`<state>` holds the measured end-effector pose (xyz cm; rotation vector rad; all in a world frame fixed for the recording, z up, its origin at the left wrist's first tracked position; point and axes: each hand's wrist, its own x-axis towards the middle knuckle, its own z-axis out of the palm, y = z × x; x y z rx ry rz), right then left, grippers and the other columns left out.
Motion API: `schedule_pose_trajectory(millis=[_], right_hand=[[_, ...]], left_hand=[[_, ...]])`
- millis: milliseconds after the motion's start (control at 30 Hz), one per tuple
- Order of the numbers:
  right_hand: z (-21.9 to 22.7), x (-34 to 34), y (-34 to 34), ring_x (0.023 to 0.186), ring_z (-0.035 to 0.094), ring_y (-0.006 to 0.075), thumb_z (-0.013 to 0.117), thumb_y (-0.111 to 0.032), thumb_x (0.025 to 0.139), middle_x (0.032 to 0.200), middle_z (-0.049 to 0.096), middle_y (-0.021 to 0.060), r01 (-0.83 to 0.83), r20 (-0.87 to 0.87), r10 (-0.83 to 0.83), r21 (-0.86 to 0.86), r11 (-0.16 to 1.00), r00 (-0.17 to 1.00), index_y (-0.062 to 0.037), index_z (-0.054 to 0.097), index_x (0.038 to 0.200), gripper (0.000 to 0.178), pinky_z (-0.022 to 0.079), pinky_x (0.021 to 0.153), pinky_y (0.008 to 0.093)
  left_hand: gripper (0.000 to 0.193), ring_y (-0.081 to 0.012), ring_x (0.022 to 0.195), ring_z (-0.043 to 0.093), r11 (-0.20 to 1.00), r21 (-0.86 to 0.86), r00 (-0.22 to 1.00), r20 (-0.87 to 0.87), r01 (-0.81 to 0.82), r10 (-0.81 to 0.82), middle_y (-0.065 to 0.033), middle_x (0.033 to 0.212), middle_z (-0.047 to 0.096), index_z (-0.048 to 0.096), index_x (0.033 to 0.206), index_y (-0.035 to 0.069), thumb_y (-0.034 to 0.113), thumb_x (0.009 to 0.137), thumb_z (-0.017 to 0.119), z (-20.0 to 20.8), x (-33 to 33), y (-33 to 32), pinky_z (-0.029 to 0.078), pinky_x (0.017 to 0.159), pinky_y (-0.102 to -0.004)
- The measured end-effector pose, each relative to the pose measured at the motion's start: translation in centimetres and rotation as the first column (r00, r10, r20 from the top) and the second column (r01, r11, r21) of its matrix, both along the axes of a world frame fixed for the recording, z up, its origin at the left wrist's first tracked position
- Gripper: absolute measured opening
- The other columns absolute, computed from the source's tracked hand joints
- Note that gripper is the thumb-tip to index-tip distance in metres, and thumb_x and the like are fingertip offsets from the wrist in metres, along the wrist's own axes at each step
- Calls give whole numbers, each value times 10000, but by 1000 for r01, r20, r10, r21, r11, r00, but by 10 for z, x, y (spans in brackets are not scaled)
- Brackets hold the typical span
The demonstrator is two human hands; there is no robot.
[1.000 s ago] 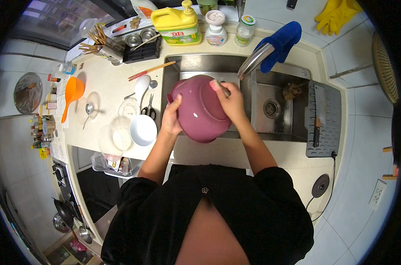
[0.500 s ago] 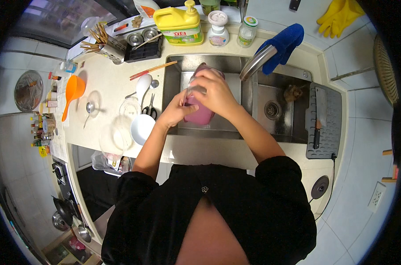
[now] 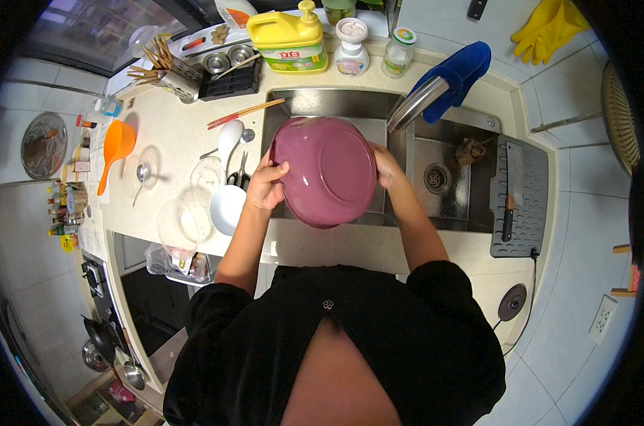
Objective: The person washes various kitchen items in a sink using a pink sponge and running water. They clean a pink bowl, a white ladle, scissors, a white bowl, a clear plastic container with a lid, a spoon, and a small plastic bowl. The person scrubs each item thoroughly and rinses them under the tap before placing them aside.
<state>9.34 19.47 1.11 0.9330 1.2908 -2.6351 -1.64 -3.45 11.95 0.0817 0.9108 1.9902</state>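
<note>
A mauve plastic basin [image 3: 327, 170] is held over the left bowl of the steel sink [image 3: 336, 99], its round underside turned up toward me. My left hand [image 3: 266, 186] grips its left side, thumb lying on the outer wall and the other fingers behind it. At the opposite side my right hand [image 3: 387, 169] holds the edge, most of its fingers hidden by the basin. Above and to the right, the steel faucet [image 3: 419, 103] has a blue cloth [image 3: 457, 82] hanging on it.
A white bowl [image 3: 227, 211], scissors [image 3: 241, 170], a white spoon [image 3: 229, 138] and chopsticks [image 3: 247, 113] lie left of the sink. Behind it stand a yellow detergent jug [image 3: 286, 42], a pump bottle [image 3: 351, 50] and a glass jar [image 3: 399, 53]. A cleaver [image 3: 510, 202] rests on a grey mat [image 3: 531, 206].
The basin has been turned from edge-on to underside-up and raised toward me. My hands have moved apart, from close together on it to opposite sides.
</note>
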Motion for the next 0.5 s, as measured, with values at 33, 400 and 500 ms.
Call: schedule_pose_trajectory(millis=[33,400,500], right_hand=[[-7,8,-10,876,561,152,524,-285,881,993,593,86,119,-14,-121,-90,989,993,-5,529,1094,351,454,731,279],[45,23,-116,757,496,150,573,-151,835,846,512,46,585,-369,-492,698,414,789,-82,556,856,74,406,677,285],[82,18,-111,908,478,289,651,-99,643,925,495,79,381,-378,57,922,-73,924,-101,600,865,228,367,753,388]], left_hand=[[475,-253,1021,544,999,24,997,59,-43,42,-136,1136,536,410,1215,-9,-12,766,565,-6,-1,1,448,883,-389],[426,-246,1025,523,942,-44,924,186,-332,335,-104,1095,543,414,1203,50,24,805,563,-36,28,40,412,924,-386],[427,-241,1052,508,996,38,991,109,-81,77,-102,1131,522,405,1211,42,25,811,554,-89,29,27,408,927,-379]])
